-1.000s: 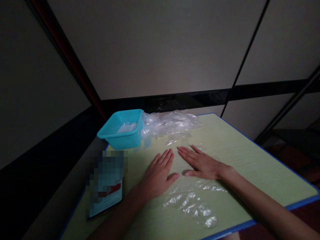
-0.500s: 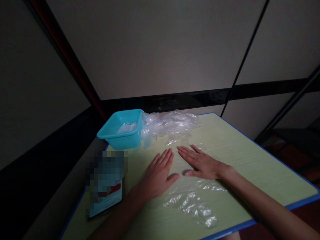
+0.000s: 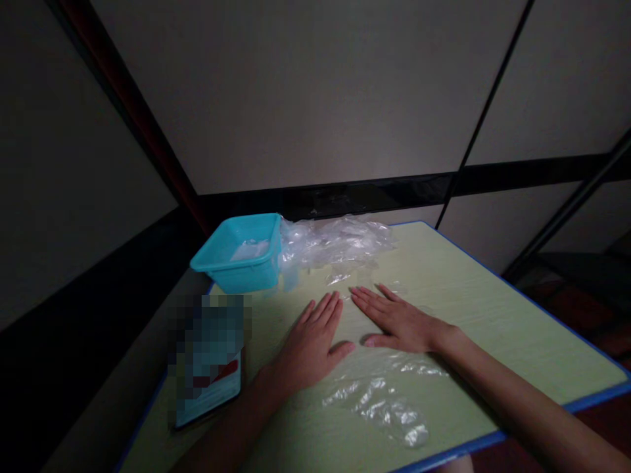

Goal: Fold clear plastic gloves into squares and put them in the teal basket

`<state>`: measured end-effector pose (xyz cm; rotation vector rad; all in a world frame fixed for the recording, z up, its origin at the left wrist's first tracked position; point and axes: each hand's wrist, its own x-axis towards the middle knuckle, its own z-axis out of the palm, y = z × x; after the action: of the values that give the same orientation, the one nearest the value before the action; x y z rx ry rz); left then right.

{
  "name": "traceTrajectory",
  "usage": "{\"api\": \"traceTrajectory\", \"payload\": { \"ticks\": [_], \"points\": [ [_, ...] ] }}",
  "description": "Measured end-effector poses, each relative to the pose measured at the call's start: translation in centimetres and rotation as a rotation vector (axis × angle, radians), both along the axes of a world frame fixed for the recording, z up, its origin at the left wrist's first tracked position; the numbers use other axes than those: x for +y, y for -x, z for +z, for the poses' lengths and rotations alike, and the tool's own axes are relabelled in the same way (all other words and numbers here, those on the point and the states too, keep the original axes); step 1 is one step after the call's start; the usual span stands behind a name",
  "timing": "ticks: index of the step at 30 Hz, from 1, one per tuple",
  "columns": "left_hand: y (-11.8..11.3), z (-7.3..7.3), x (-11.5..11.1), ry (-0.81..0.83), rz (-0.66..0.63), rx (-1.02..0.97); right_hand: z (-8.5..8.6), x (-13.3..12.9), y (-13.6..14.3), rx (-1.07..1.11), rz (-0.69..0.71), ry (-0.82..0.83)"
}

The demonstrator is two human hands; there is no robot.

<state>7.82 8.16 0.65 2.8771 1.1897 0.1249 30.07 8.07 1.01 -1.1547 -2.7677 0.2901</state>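
Observation:
A clear plastic bag (image 3: 382, 401), thin and crinkled, lies spread on the tabletop, its near end wrinkled close to the front edge. My left hand (image 3: 315, 341) rests flat at its left side, fingers stretched away from me and thumb pointing right. Opposite it, my right hand (image 3: 397, 322) also lies flat, palm down, with its fingers pointing to the far left. Both hands press on the bag or the table beside it; the exact contact under the palms is hidden. Neither hand grips anything.
A turquoise plastic basket (image 3: 241, 276) with something whitish inside stands at the back left. Beside it lies a heap of clear plastic bags (image 3: 345, 240). A partly blurred, screen-like flat object (image 3: 211, 401) is at the left. The pale green table (image 3: 522, 341) has a blue edge; cabinet panels rise behind it.

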Motion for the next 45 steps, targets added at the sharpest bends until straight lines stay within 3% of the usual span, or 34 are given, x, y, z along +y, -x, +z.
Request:
{"api": "traceTrajectory", "payload": {
  "ticks": [15,24,29,45],
  "points": [
    [0.8,0.3,0.1,0.025,0.033,0.001,-0.2,0.0,-0.1,-0.014,-0.003,-0.007],
    [0.9,-0.4,0.1,-0.004,0.062,-0.135,0.0,0.4,-1.0,0.215,-0.013,-0.021],
    [0.7,-0.3,0.3,-0.023,0.028,-0.259,0.3,0.5,-1.4,0.266,-0.032,-0.027],
    [0.4,0.4,0.2,0.016,-0.073,-0.316,0.5,-0.3,-0.4,0.362,-0.025,0.033]
  ]
}}
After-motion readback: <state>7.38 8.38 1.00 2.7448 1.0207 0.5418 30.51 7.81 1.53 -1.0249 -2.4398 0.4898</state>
